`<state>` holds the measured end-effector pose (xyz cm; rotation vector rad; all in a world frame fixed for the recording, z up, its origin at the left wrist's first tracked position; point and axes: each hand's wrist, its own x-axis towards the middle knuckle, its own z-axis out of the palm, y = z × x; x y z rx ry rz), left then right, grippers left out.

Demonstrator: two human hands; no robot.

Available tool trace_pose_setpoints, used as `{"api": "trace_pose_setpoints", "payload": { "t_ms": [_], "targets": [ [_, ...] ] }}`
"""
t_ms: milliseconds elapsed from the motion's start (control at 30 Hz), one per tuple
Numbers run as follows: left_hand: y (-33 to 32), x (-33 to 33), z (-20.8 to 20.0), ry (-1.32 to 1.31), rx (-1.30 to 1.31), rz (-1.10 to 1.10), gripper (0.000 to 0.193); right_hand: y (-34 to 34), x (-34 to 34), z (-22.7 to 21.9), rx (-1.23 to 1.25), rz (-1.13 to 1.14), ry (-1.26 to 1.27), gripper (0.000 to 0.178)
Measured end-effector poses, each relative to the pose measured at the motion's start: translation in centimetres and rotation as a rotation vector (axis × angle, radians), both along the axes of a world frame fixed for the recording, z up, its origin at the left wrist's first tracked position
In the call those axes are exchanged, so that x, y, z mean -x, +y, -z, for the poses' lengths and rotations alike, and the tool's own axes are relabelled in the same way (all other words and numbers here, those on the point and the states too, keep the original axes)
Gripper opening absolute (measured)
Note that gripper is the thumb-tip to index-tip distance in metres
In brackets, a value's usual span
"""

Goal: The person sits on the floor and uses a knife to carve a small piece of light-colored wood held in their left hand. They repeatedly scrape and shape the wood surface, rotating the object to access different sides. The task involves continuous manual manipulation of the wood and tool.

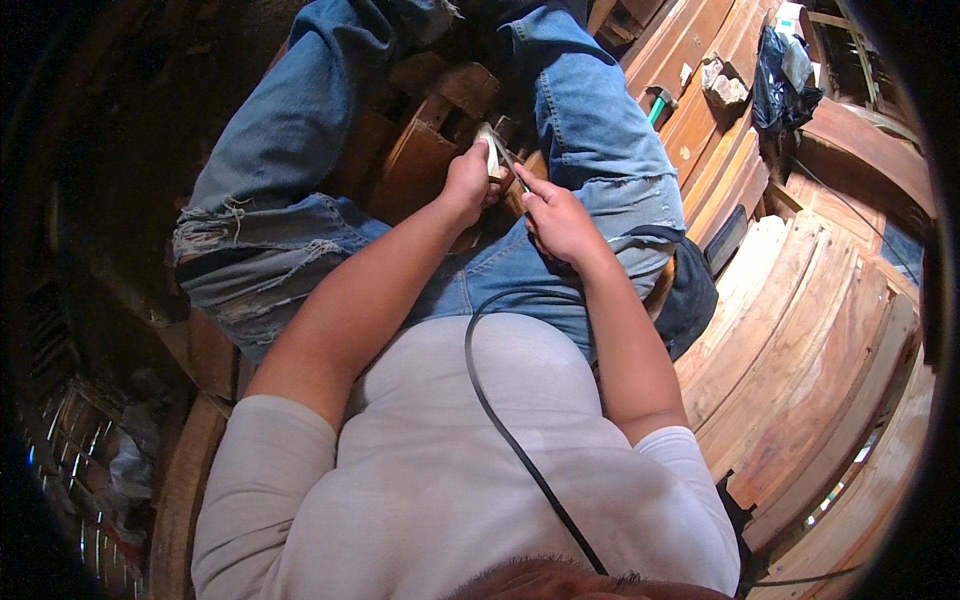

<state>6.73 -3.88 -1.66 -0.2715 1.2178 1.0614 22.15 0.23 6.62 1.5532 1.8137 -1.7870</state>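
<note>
My left hand is closed around a small pale block, held up between my knees. Its exact kind cannot be told at this size. My right hand grips a thin, dark metal tool with a narrow shaft, slanting up and left toward the block. The tool's tip lies close beside the block's upper end; whether they touch is unclear. Just beyond both hands is a brown wooden piece with cut slots, partly hidden by my left hand and forearm.
Reddish-brown boards lie at the far right, bearing a hammer with a green part. Near it are a whitish lump and a black plastic bag. Pale planks stretch along my right. A black cable crosses my shirt.
</note>
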Motion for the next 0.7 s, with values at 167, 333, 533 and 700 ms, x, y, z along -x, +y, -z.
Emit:
{"api": "trace_pose_setpoints", "payload": {
  "t_ms": [167,333,533,700],
  "targets": [
    [-0.4,0.1,0.7,-0.028,-0.037,0.039,0.039,0.3,0.6,1.1,-0.271,-0.150,-0.029,0.049],
    [-0.2,-0.6,1.0,0.089,-0.058,0.039,0.047,0.0,0.3,-0.4,-0.102,-0.099,-0.058,0.050],
    [0.1,-0.6,1.3,0.109,-0.030,0.052,0.046,-0.2,0.7,0.7,-0.345,-0.189,-0.056,0.050],
    [0.7,-0.6,0.6,0.154,0.015,0.092,0.047,0.0,1.4,0.5,-0.351,-0.172,-0.063,0.049]
  ]
}}
